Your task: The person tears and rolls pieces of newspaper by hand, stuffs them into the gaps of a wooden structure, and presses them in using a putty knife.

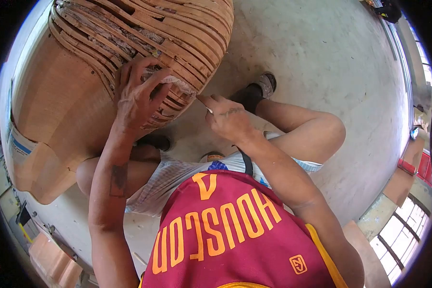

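Observation:
A large rounded form of brown board stands at the upper left, its curved end covered with bent slats with gaps between them. My left hand rests on the slats, its fingers bent and its thumb curled round a crumpled whitish strip that looks like paper or tape. The strip runs across the slats toward the form's right edge. Near that edge, my right hand is closed. A small pale end shows beside its fingers; what it belongs to is hidden in the grip.
My bent legs are on either side, close to the form. Pale grey floor stretches to the right. Brown board pieces lie at the lower left. A red object and windows are at the right side.

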Tool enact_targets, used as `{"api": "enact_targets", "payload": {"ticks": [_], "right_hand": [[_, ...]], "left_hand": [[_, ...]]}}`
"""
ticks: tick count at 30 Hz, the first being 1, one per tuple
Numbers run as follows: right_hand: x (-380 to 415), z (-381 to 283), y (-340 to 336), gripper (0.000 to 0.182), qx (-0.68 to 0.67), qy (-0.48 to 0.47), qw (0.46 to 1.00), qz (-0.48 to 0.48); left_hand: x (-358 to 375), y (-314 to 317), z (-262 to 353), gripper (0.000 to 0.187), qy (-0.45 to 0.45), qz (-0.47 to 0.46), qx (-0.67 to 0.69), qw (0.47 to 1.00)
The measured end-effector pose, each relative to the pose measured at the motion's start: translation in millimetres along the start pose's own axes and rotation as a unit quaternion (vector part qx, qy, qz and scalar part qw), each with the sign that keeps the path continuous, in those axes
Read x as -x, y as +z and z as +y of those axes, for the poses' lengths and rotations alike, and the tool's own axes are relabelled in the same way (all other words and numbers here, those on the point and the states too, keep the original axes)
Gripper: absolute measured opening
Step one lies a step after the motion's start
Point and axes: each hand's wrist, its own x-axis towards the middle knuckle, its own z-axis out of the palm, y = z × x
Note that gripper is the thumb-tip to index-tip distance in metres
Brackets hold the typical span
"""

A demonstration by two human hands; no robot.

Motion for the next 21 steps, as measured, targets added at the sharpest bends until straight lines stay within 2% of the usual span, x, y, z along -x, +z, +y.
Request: {"api": "enact_targets", "payload": {"ticks": [4, 7, 10, 13, 21], "right_hand": [[16.6, -4.2, -19.5, 0.049, -0.038, 0.019, 0.999, -0.002], [9.4, 1.1, 0.0, 0.051, 0.003, 0.036, 0.999, -0.016], [2.5, -0.9, 7.0, 0.050, -0.024, 0.018, 0.999, 0.021], [12.2, 0.1, -9.0, 0.052, -0.029, 0.048, 0.998, -0.035], [10.3, -0.3, 11.9, 0.053, -0.041, 0.045, 0.998, -0.007]], "left_hand": [[3.2, 4.9, -4.3, 0.036, -0.009, -0.008, 0.029, 0.999], [4.2, 5.0, -5.8, 0.040, -0.003, -0.018, 0.009, 1.000], [1.3, 0.9, -4.4, 0.039, -0.009, -0.026, 0.011, 1.000], [1.2, 3.8, -6.4, 0.038, -0.003, -0.021, 0.017, 1.000], [2.5, 3.2, -6.1, 0.038, 0.005, -0.022, 0.006, 1.000]]}}
